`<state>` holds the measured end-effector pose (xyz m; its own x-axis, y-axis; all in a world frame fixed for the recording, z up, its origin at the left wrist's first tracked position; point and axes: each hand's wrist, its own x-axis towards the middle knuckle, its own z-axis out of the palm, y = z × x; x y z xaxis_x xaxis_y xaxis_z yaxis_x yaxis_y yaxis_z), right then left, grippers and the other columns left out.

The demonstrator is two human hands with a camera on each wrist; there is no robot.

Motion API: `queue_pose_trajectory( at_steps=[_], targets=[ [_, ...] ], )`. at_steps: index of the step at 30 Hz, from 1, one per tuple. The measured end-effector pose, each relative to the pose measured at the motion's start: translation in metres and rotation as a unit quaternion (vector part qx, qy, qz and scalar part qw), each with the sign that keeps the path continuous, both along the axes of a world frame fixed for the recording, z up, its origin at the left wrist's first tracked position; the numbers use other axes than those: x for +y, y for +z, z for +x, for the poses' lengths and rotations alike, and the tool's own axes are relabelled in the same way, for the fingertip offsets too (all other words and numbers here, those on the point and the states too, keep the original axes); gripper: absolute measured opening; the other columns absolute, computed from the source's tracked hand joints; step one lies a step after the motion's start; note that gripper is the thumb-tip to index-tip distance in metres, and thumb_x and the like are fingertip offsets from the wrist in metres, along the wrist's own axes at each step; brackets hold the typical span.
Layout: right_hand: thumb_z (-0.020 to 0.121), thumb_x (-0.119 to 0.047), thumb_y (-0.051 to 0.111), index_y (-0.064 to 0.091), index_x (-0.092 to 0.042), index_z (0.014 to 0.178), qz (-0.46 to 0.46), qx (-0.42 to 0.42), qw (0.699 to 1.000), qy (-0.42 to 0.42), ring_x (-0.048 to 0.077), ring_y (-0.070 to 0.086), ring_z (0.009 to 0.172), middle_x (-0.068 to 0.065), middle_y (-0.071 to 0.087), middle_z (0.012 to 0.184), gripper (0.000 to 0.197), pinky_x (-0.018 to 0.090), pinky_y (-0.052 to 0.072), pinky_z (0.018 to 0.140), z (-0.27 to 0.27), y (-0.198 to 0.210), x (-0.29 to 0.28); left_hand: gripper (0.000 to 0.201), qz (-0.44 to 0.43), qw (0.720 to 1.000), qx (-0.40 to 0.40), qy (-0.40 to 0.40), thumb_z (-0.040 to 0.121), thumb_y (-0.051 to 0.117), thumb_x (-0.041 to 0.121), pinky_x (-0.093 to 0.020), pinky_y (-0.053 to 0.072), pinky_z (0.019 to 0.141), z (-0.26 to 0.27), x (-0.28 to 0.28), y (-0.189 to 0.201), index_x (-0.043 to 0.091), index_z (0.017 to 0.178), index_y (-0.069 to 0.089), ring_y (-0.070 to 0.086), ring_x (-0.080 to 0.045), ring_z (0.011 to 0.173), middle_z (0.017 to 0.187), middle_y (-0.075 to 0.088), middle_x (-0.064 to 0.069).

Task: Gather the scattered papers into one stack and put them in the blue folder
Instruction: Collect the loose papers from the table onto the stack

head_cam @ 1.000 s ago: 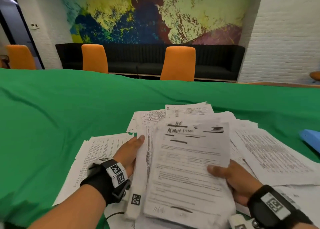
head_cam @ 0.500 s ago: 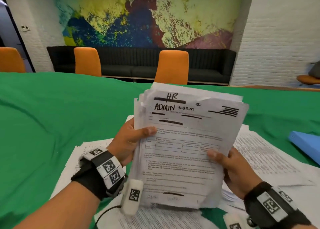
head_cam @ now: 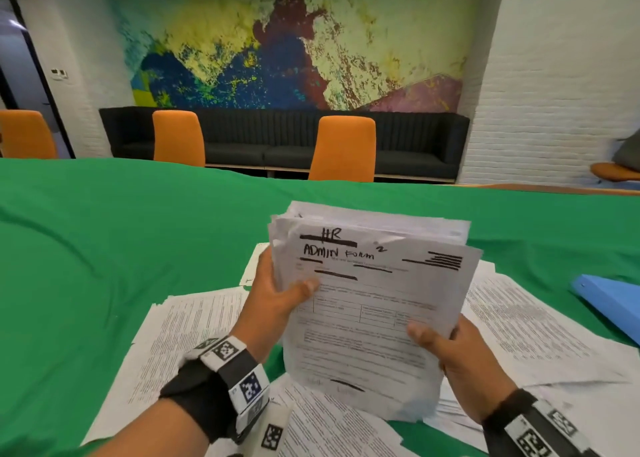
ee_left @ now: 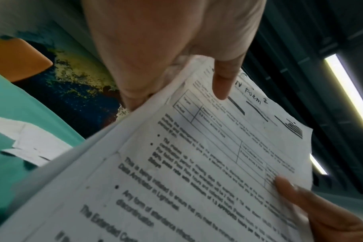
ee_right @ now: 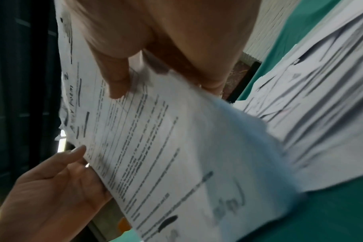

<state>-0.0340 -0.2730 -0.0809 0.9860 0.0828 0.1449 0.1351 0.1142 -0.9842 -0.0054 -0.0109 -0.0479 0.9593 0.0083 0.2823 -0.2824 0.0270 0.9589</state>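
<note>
A person stands at a table (head_cam: 104, 248) covered in green cloth, holding a thick stack of papers (head_cam: 367, 304) upright above it, its lower edge close to the sheets beneath. The top sheet is a printed form with "HR" and "ADMIN FORM 2" handwritten in black marker.

The left hand (head_cam: 273, 304) grasps the stack's left edge, thumb pressed across the front and fingers behind. The right hand (head_cam: 460, 359) grasps the lower right edge in the same way, thumb on the front. Both grips are closed on the stack, and each wrist wears a black band with square printed markers.

More loose papers (head_cam: 519, 321) lie spread on the table beneath and around the hands, from about 8 o'clock round to 3 o'clock of the held stack, overlapping untidily.

The blue folder (head_cam: 613, 300) lies flat on the table at about 3 o'clock, near the right edge of the head view and just beyond the scattered sheets.

Across the room at 12 o'clock stand orange chairs (head_cam: 343, 148), a long dark sofa (head_cam: 408, 145) and a large colourful mural (head_cam: 294, 48).
</note>
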Motion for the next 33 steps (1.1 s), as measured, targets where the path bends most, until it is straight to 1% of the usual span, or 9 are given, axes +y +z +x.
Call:
queue_pose_trajectory(
  at_steps=[2,6,13,18,20,23,26,30,33],
  targets=[
    [0.082,-0.016,0.075,0.063,-0.012,0.124,0.003,0.023,1.0,-0.007,0.035,0.076,0.101,0.01,0.079,0.112,0.043,0.063,0.057,0.091,0.0,-0.001,0.001,0.055,0.02,0.999,-0.004,-0.042,0.079,0.073,0.02,-0.05,0.054,0.094,-0.002,0.001,0.0,0.031,0.128,0.049,0.07,-0.018,0.108,0.121,0.07,0.0],
    [0.079,-0.01,0.074,0.063,-0.011,0.119,0.02,0.008,1.0,0.002,0.035,0.077,0.097,0.014,0.079,0.108,0.041,0.057,0.062,0.083,-0.002,0.01,0.005,0.05,0.035,0.997,-0.03,-0.069,0.08,0.066,0.015,-0.042,0.054,0.091,-0.002,-0.001,0.006,0.025,0.127,0.052,0.068,-0.02,0.111,0.123,0.069,-0.001],
    [0.071,-0.02,0.074,0.066,-0.013,0.12,-0.013,0.047,0.998,0.039,0.034,0.076,0.102,0.012,0.078,0.115,0.051,0.056,0.06,0.089,0.0,-0.005,-0.002,0.059,-0.01,0.999,0.011,-0.03,0.073,0.073,0.019,-0.058,0.052,0.097,0.001,0.005,-0.003,0.027,0.126,0.049,0.072,-0.022,0.103,0.116,0.072,-0.008],
    [0.075,-0.018,0.078,0.064,-0.012,0.123,-0.027,0.035,0.999,0.023,0.033,0.076,0.103,0.011,0.078,0.115,0.05,0.056,0.061,0.088,0.002,0.003,-0.003,0.104,0.067,0.991,-0.11,0.043,0.077,0.082,0.022,-0.05,0.057,0.092,0.001,0.01,0.022,0.059,0.146,0.015,0.065,-0.022,0.115,0.141,0.049,-0.004],
    [0.083,-0.016,0.078,0.066,-0.011,0.121,-0.042,0.037,0.998,0.017,0.031,0.076,0.101,0.009,0.079,0.113,0.04,0.058,0.059,0.091,0.002,0.006,-0.003,0.109,0.151,0.964,-0.204,0.077,0.079,0.079,0.021,-0.046,0.055,0.096,0.004,0.01,0.041,0.058,0.149,0.005,0.055,-0.021,0.127,0.151,0.035,0.002],
    [0.081,-0.017,0.081,0.067,-0.012,0.121,-0.057,0.039,0.997,0.014,0.03,0.077,0.101,0.008,0.079,0.113,0.043,0.059,0.058,0.092,0.002,0.006,-0.004,0.091,0.261,0.919,-0.284,0.086,0.081,0.069,0.017,-0.038,0.047,0.104,0.009,0.01,0.064,0.046,0.152,0.021,0.041,-0.01,0.132,0.147,0.033,0.004],
    [0.068,-0.027,0.083,0.063,-0.015,0.126,-0.046,0.039,0.998,0.018,0.033,0.076,0.102,0.009,0.078,0.115,0.062,0.062,0.058,0.091,0.001,0.004,-0.005,0.051,0.284,0.924,-0.249,0.062,0.082,0.061,0.014,-0.042,0.049,0.105,0.013,0.01,0.067,0.042,0.125,0.057,0.044,-0.012,0.128,0.132,0.044,0.0],
    [0.072,-0.02,0.083,0.064,-0.015,0.125,-0.026,0.053,0.998,0.018,0.035,0.075,0.103,0.011,0.078,0.115,0.057,0.063,0.057,0.092,0.001,0.003,-0.003,0.03,0.23,0.93,-0.274,0.086,0.084,0.068,0.015,-0.026,0.052,0.098,0.009,0.009,0.058,0.034,0.107,0.062,0.043,0.001,0.128,0.135,0.044,-0.003],
    [0.083,-0.011,0.074,0.066,-0.01,0.122,-0.016,0.067,0.998,0.004,0.036,0.076,0.101,0.012,0.079,0.113,0.04,0.065,0.055,0.093,0.001,0.003,-0.003,0.054,0.195,0.944,-0.255,0.071,0.079,0.077,0.034,-0.019,0.056,0.087,0.006,0.012,0.052,0.039,0.127,0.053,0.045,0.004,0.127,0.146,0.038,-0.002]
  ],
)
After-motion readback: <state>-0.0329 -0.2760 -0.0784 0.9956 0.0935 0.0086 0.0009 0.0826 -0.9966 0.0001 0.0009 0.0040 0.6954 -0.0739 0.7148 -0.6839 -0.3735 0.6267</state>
